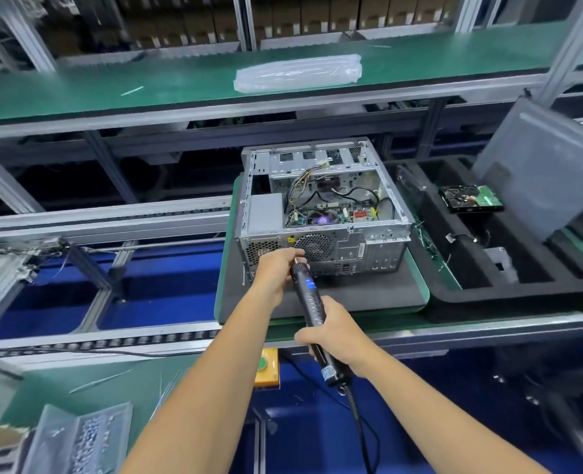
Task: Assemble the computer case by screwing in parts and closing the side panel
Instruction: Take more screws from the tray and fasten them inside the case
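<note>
With the electric screwdriver (312,302) gripped at its handle by the right hand (338,333) and pinched near the bit by the left hand (276,268) against the rear of the open computer case (324,213) on the grey mat (351,295), a tilted bit could be cammed out and the screw stripped.

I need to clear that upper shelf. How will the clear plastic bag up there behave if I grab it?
The clear plastic bag looks thin and crinkled, so probably floppy and light. It lies flat on the green shelf, so it is unlikely to roll.
</note>
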